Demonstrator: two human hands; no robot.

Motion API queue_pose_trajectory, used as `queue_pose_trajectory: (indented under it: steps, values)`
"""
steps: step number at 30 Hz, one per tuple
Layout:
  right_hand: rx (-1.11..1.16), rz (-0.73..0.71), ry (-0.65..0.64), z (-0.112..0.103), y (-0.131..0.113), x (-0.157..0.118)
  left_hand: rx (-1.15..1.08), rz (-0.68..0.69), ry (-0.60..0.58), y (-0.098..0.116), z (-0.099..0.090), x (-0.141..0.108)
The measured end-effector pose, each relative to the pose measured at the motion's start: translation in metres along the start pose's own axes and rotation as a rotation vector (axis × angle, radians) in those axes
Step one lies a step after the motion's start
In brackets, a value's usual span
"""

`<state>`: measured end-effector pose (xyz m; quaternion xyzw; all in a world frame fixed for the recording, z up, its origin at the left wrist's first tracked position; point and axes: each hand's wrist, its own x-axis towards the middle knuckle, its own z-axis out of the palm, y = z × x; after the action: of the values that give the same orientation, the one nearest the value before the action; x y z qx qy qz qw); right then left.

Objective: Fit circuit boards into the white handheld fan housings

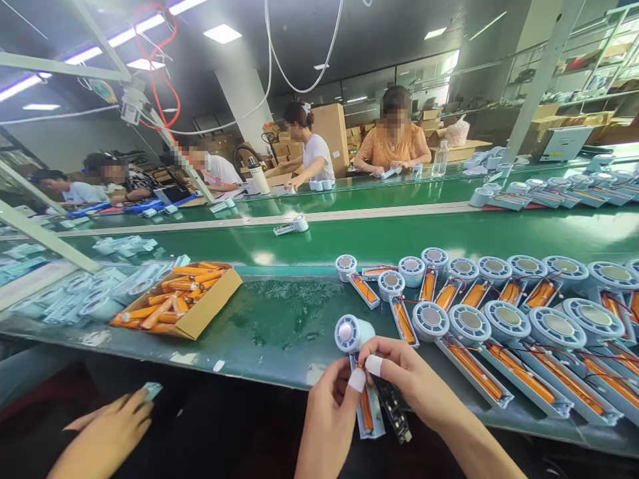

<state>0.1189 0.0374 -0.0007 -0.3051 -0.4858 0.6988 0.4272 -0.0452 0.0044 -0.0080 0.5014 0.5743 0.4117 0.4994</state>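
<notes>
A pale blue fan unit (354, 332) with a round head and a long open handle is between my hands at the bench's front edge. An orange battery (367, 407) lies inside its handle. My left hand (332, 406) pinches the handle near the head, its thumb tip wrapped in white. My right hand (407, 376), also with a white-wrapped fingertip, is closed at the same spot, fingertips nearly touching the left ones. A black circuit board (394, 409) hangs beneath the right fingers, beside the handle. The small parts between the fingertips are hidden.
Rows of similar fan units (512, 319) with batteries fill the right. A cardboard box (212, 303) of orange batteries stands left, beside pale blue housings (102, 299). Another person's hand (107, 432) is at lower left. A green conveyor (349, 233) runs behind, with people seated beyond.
</notes>
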Motion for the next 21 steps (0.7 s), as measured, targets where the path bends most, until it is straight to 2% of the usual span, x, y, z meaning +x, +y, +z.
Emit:
queue_pose_trajectory:
  steps: [4, 6, 8, 10, 12, 16, 18, 21]
  values:
    - [0.278, 0.001, -0.097, 0.004, 0.01, -0.003, -0.239, -0.135, -0.245, 0.007, 0.001, -0.003]
    - [0.305, 0.001, -0.139, 0.003, 0.011, -0.008, -0.362, -0.204, -0.302, 0.006, 0.003, -0.005]
    - [0.193, 0.0, -0.119, 0.001, 0.006, -0.014, -0.385, -0.209, -0.218, 0.0, 0.003, -0.006]
    - [0.009, -0.011, -0.054, 0.0, -0.002, -0.019, -0.305, -0.166, -0.07, -0.01, 0.003, -0.006]
    - [-0.11, -0.022, 0.003, 0.001, -0.011, -0.023, -0.184, -0.129, 0.025, -0.02, 0.002, -0.007]
    - [-0.001, -0.004, 0.07, 0.009, -0.017, -0.024, 0.002, -0.111, 0.168, -0.026, 0.004, -0.014]
    - [0.102, 0.026, 0.111, 0.013, -0.015, -0.022, -0.008, -0.081, 0.137, -0.023, 0.007, -0.016]
    - [0.199, 0.082, 0.162, 0.014, -0.01, -0.023, -0.073, 0.041, -0.055, -0.017, 0.013, -0.016]
